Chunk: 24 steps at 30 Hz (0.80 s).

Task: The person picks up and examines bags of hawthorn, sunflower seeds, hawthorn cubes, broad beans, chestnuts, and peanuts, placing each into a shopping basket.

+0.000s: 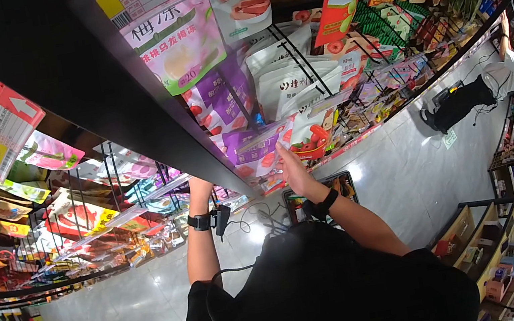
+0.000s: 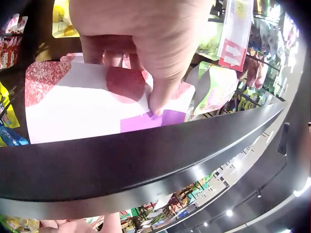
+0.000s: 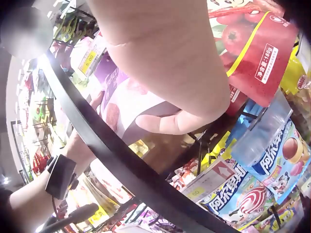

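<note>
A purple and white bag with red patches (image 1: 255,150) (image 2: 82,102) (image 3: 131,109) is in among the hanging snack bags, by a black shelf post (image 1: 162,122). My left hand (image 1: 200,189) (image 2: 146,39) reaches in on the post's left side and grips the bag's edge, thumb on its front. My right hand (image 1: 298,172) (image 3: 170,58) is on the post's other side, its thumb lying on the bag; its other fingers are largely hidden in the right wrist view. A red bag (image 3: 262,53) hangs beside the right hand.
Price tags (image 1: 4,131) (image 3: 209,182) stick out from the racks. A black basket or case (image 1: 345,188) and cables lie on the floor below the hands. Another person (image 1: 509,81) is in the aisle at the right; low wooden display bins (image 1: 479,229) stand at the lower right.
</note>
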Available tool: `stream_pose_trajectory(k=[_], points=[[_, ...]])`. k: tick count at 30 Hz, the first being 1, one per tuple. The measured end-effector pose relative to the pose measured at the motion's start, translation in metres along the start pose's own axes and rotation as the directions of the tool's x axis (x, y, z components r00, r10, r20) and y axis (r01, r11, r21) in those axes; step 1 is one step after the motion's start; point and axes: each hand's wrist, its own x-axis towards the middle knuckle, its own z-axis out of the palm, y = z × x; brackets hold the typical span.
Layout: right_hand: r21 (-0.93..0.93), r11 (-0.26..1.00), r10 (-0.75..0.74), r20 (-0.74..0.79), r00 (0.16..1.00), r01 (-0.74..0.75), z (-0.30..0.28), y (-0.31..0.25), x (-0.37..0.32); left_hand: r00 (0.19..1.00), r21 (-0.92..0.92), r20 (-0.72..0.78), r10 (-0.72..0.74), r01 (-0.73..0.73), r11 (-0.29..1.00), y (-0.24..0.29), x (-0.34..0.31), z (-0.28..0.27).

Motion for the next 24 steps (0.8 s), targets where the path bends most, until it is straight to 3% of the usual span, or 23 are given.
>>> stream_pose_trajectory(k=[4,7,10,13,16,19,24], points=[[0.011,1.000,0.023,-0.021,1.000,-0.023,-0.007,0.005,0.003,0.998,0.027,0.063,-0.009,0.008,1.000,0.014,0.001,0.003],[0.024,1.000,0.020,-0.019,1.000,-0.019,-0.011,0.007,0.003,0.994,0.056,0.092,0.063,-0.068,0.996,0.020,0.005,0.000],[-0.041,0.999,0.001,0.006,1.000,-0.001,-0.010,-0.002,0.000,0.967,-0.027,0.189,-0.170,0.178,0.984,0.017,0.012,-0.003],[-0.145,0.989,0.030,-0.064,0.997,-0.039,-0.017,0.002,0.007,0.989,-0.167,0.132,-0.060,0.082,0.983,0.038,0.024,-0.004],[-0.131,0.991,-0.007,-0.085,0.996,-0.004,-0.008,0.001,0.000,0.995,-0.099,0.071,0.076,-0.069,0.993,0.069,0.039,-0.005],[-0.105,0.994,0.004,-0.069,0.998,-0.011,-0.006,0.002,-0.002,0.992,-0.067,0.129,0.001,0.008,0.998,0.085,0.050,-0.001],[-0.064,0.998,0.002,-0.036,0.999,-0.004,-0.015,0.008,-0.001,0.990,-0.191,0.131,0.043,-0.017,0.981,0.095,0.053,0.004]])
